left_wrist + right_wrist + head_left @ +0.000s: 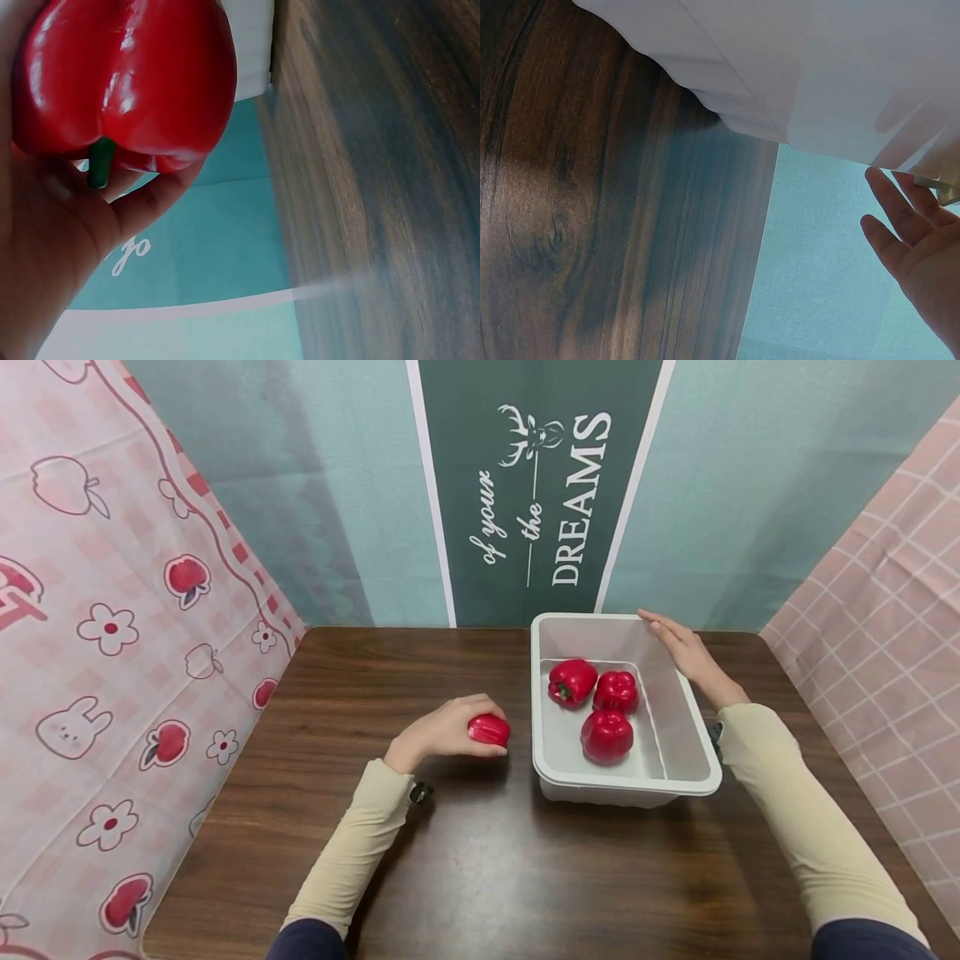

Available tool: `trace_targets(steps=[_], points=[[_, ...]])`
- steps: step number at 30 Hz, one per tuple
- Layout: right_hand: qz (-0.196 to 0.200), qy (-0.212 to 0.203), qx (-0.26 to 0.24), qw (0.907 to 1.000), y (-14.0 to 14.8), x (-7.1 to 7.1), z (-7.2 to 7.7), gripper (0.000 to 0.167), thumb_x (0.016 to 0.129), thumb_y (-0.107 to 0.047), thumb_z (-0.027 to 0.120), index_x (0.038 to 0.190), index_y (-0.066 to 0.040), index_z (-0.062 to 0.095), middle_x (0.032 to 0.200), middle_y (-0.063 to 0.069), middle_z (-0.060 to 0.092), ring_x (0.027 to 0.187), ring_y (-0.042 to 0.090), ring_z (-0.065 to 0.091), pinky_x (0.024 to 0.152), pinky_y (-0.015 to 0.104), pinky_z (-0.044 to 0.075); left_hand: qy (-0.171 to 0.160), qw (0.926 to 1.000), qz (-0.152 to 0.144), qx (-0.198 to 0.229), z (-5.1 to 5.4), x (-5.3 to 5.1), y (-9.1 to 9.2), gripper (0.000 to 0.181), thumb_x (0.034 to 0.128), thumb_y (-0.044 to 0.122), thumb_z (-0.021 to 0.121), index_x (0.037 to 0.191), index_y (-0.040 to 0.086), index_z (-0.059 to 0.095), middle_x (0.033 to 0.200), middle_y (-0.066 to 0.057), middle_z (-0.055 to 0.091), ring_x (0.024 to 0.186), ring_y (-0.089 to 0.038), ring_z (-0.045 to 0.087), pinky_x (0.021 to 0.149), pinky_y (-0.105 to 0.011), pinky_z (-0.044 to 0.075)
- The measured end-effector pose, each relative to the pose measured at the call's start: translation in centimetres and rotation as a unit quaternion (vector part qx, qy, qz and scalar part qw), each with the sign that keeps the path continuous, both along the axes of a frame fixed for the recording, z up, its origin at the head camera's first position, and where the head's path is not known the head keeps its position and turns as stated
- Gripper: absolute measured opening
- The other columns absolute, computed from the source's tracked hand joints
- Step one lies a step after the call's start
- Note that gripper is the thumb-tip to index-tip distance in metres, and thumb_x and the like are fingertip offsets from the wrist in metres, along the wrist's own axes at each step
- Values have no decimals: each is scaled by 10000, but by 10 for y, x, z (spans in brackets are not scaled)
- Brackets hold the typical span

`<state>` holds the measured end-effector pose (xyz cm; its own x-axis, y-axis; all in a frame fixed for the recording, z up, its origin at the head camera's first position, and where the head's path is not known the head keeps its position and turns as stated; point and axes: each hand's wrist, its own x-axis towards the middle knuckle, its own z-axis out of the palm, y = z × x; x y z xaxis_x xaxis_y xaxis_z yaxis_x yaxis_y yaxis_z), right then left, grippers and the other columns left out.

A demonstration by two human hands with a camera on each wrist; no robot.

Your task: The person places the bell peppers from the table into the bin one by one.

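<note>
My left hand grips a red bell pepper, just left of the white bin. In the left wrist view that bell pepper shows its glossy lobes and a short green stem, with fingers curled around it. Inside the bin lie three more red bell peppers: one with its stem showing, one beside it and one nearer the front. My right hand rests at the bin's far right rim with its fingers extended. The right wrist view shows this hand against the bin's outer wall.
Everything stands on a dark wood-grain table. Behind its far edge hangs a teal and green cloth with printed words. A patterned cloth lines the left side, and a pink checked cloth the right.
</note>
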<state>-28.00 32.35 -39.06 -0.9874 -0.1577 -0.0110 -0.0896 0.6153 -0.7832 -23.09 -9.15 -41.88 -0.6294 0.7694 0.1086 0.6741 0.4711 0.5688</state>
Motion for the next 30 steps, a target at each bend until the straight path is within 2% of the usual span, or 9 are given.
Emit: trace_targets(steps=[4, 11, 14, 22, 25, 30], points=[[-12, -38, -55, 10000, -5, 5, 7, 497, 1007, -339, 310, 1462, -143, 269, 1504, 184, 225, 1342, 451, 232, 977, 703, 206, -83, 10000, 22, 35, 3, 0, 1, 450, 726, 524, 700, 1064, 254, 577, 977, 142, 547, 875, -8, 532, 687, -164, 497], [-21, 32, 39, 10000, 6, -5, -9, 505, 989, -441, 300, 1462, -268, 268, 1518, 114, 231, 1355, 404, 247, 984, 688, 228, -149, 9999, 6, 79, 7, -1, 3, 453, 738, 537, 682, 1069, 252, 561, 995, 129, 536, 891, -36, 538, 700, -184, 509], [-12, 49, 1, 10000, 8, -7, -11, 507, 987, -448, 301, 1462, -274, 267, 1519, 112, 230, 1356, 403, 246, 985, 686, 228, -188, 9998, 29, 74, 8, -2, 3, 462, 737, 535, 685, 1078, 249, 561, 1005, 121, 541, 898, -40, 540, 704, -187, 509], [7, -22, -64, 10000, -7, 6, 11, 505, 1006, -348, 311, 1461, -133, 267, 1501, 188, 227, 1337, 450, 243, 978, 697, 218, -185, 9996, 72, 179, 12, -2, 4, 463, 726, 520, 706, 1072, 251, 558, 1002, 129, 533, 888, -38, 543, 690, -186, 513], [8, 2, -39, 10000, -11, 10, 16, 507, 1007, -346, 305, 1459, -118, 267, 1499, 194, 229, 1335, 451, 245, 981, 695, 217, -130, 9996, 107, 214, 14, -3, 5, 457, 723, 516, 712, 1065, 254, 562, 992, 137, 530, 882, -30, 540, 695, -184, 511], [14, 1, -24, 10000, -12, 12, 17, 510, 1007, -353, 300, 1460, -120, 265, 1499, 193, 229, 1333, 453, 249, 983, 693, 218, -65, 9997, 131, 194, 15, -3, 6, 444, 730, 515, 707, 1061, 255, 566, 991, 139, 528, 880, -24, 536, 704, -183, 508]])
